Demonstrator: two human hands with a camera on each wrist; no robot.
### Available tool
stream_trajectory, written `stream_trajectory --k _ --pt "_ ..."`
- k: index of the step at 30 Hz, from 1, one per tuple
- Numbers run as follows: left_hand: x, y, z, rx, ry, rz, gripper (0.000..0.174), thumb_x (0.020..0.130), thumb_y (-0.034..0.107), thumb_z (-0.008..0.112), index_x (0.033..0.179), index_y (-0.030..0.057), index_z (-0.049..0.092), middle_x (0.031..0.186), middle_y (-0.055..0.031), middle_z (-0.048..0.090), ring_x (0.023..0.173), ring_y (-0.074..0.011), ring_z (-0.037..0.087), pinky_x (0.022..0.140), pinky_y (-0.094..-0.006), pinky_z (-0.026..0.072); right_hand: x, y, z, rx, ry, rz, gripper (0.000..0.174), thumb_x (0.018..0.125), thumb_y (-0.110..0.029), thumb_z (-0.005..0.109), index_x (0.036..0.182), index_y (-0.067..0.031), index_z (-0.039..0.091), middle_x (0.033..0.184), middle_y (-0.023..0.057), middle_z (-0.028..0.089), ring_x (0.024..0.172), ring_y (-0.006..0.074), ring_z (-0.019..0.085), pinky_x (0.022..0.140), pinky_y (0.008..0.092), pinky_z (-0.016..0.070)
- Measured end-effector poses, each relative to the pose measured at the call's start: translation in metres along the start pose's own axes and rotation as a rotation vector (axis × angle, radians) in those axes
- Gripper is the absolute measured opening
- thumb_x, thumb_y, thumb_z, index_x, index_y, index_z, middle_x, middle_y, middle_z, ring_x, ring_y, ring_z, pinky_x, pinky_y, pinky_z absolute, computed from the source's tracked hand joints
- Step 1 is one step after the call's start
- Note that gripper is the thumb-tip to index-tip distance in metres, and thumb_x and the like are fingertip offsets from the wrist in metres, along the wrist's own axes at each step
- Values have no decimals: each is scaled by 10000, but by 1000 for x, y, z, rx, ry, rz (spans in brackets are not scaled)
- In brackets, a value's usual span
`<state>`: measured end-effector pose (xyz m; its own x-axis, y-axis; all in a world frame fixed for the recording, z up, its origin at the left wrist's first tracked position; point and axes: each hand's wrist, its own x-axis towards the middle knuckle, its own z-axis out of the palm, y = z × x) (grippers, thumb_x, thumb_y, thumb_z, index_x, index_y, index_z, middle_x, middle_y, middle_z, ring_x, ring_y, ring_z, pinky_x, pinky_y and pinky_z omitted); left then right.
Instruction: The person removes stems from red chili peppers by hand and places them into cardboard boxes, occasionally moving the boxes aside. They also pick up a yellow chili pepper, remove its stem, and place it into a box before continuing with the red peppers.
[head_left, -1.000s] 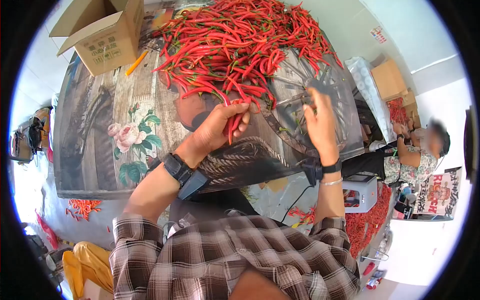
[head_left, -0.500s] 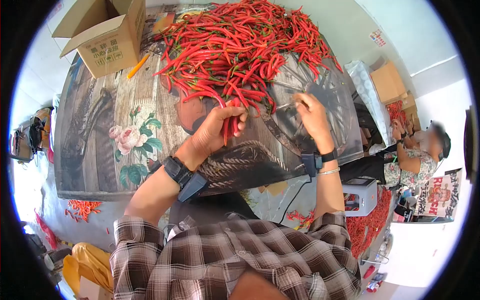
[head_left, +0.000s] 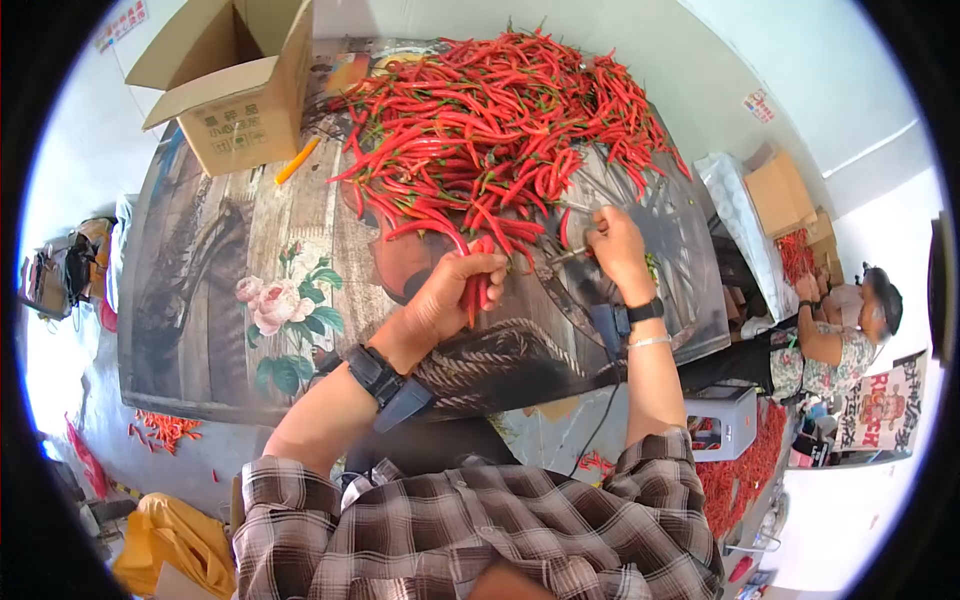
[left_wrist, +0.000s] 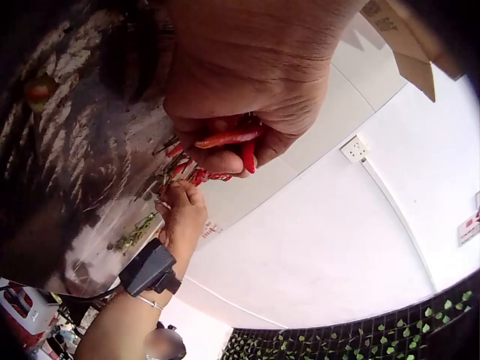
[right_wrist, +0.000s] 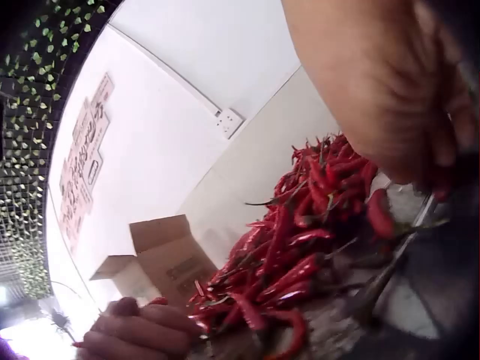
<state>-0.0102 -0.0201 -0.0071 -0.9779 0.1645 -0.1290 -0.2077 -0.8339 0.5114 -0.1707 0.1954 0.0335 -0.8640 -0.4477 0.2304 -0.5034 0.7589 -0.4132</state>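
Several red chilies [head_left: 476, 290] are gripped in the left hand [head_left: 448, 292], whose curled fingers also show around chilies [left_wrist: 229, 138] in the left wrist view. The right hand [head_left: 619, 254] is low over the table at the right, apart from the left hand, its fingers bent. A single chili [head_left: 565, 229] lies just left of its fingertips; a thin grey shape [head_left: 569, 256] extends beside them, and I cannot tell whether it is held. In the right wrist view, shadow obscures the fingertips of the right hand [right_wrist: 390, 90]. A large chili pile [head_left: 500, 130] lies beyond both hands.
An open cardboard box [head_left: 240, 125] stands at the table's back left, near an orange stick-like object [head_left: 297, 161]. Green bits [head_left: 652, 266] lie right of the right hand. Another person [head_left: 830, 320] is at the far right, beside a grey stool [head_left: 722, 425].
The right hand has come down and its fingers have bent inward. The left hand keeps its grip on the chilies. The head view has shifted, so the table and pile appear lower.
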Motion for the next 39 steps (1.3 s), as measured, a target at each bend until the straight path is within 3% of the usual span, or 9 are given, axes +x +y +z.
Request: stream_trajectory --k 1,5,9,10,20,23,26,33,39 --pt "0 2 3 -1 9 13 77 870 123 589 864 81 524 704 -12 524 574 -126 500 486 -250 390 -2 -7 -1 22 115 -23 98 750 -70 626 818 1 620 850 167 625 789 304 634 699 375 490" --pt "-1 -1 4 12 43 20 77 883 132 592 891 79 537 719 -17 544 597 -133 527 501 -259 416 -9 -43 1 332 -95 -149 166 778 -26 607 942 -1 607 834 118 598 756 238 627 686 332 484" --pt "-1 1 7 15 46 25 78 889 135 588 908 76 541 730 -12 551 608 -124 535 514 -261 431 -12 -65 19 -23 -114 -395 273 739 -53 676 994 -30 580 922 152 567 854 342 597 716 406 468" --pt "-1 1 5 -1 51 17 77 891 136 585 913 75 542 732 -9 550 609 -121 535 517 -260 433 -12 -69 20 -23 -192 -290 295 717 -66 699 977 -37 562 965 169 545 913 385 566 736 436 454" --pt "1 -1 4 -3 76 20 63 890 124 580 899 83 534 719 -8 532 597 -109 510 518 -250 413 -14 -69 28 -149 -135 -309 346 725 -64 674 997 -47 461 836 188 585 839 441 568 681 478 453" --pt "3 -3 1 -14 88 64 71 889 126 595 915 80 547 712 -1 532 599 -104 512 522 -244 415 -9 -69 18 -147 -105 -184 314 735 -38 661 978 -24 462 788 170 597 735 359 612 646 419 470" --pt "6 -6 -1 15 102 81 103 880 140 631 938 84 566 713 14 535 605 -87 511 522 -226 413 -19 -73 3 372 -163 -41 243 769 9 614 973 2 483 746 54 567 665 105 537 611 266 445" --pt "6 -6 0 18 148 137 148 855 171 686 950 99 598 724 34 548 591 -46 492 516 -188 392 -56 -107 10 786 -460 -11 191 857 -42 615 1030 9 554 821 19 603 725 45 521 632 222 443" --pt "4 -5 5 34 128 99 178 823 164 721 943 88 613 706 41 562 551 -49 488 497 -200 400 -51 -97 6 693 -342 8 184 890 -108 618 1010 29 639 850 -19 626 762 36 511 650 232 439"
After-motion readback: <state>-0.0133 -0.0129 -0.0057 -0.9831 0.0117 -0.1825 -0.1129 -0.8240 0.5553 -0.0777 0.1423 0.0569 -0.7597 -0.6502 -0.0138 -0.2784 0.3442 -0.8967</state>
